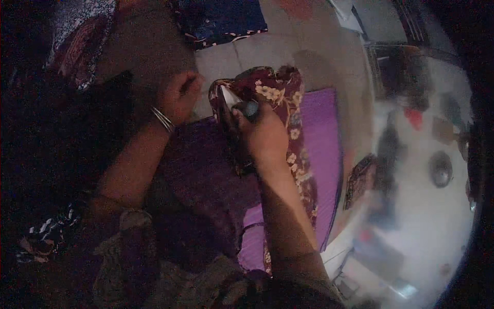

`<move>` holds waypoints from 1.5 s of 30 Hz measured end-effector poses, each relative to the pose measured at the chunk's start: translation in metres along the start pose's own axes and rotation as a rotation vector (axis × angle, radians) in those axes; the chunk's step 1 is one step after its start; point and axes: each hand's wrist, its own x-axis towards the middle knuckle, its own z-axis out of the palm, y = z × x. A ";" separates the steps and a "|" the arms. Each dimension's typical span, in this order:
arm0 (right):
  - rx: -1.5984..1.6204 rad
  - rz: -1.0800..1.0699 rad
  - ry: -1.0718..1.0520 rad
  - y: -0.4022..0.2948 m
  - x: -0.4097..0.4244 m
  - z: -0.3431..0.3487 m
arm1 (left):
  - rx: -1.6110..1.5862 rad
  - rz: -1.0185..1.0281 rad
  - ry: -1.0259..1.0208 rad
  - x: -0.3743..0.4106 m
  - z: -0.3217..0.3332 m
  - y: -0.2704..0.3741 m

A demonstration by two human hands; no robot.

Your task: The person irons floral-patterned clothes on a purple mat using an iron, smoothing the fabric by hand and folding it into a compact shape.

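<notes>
My right hand [266, 135] grips what looks like a clothes iron [231, 96] with a pale pointed front and a dark rounded grip end. It rests on a maroon cloth with cream flowers [294, 133], bunched at its far end. Beneath the cloth lies a purple mat [320, 154], lit on the right and in shadow on the left. My left hand [183, 94], with thin bangles at the wrist, hovers left of the iron, apart from it. Its fingers are curled and blurred, and nothing is visible in them.
Pale floor tiles [251, 52] surround the mat. Dark blue cloth [227, 19] lies at the far side. To the right, a dark patterned item [359, 179] lies by the mat. Patterned fabric [79, 46] is at upper left. The right rim is hazy and the left very dark.
</notes>
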 end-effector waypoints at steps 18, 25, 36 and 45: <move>0.069 0.075 0.129 0.093 -0.009 -0.069 | 0.556 0.153 -0.372 -0.005 -0.001 0.007; -0.259 -0.126 0.081 0.075 0.068 -0.032 | 0.590 0.032 -0.389 0.001 0.010 0.011; -0.238 -0.198 -0.003 0.085 0.069 -0.035 | 0.545 0.267 -0.293 -0.003 0.003 -0.001; -0.257 -0.671 0.141 0.083 0.073 -0.021 | 0.520 0.342 -0.233 -0.006 -0.003 0.000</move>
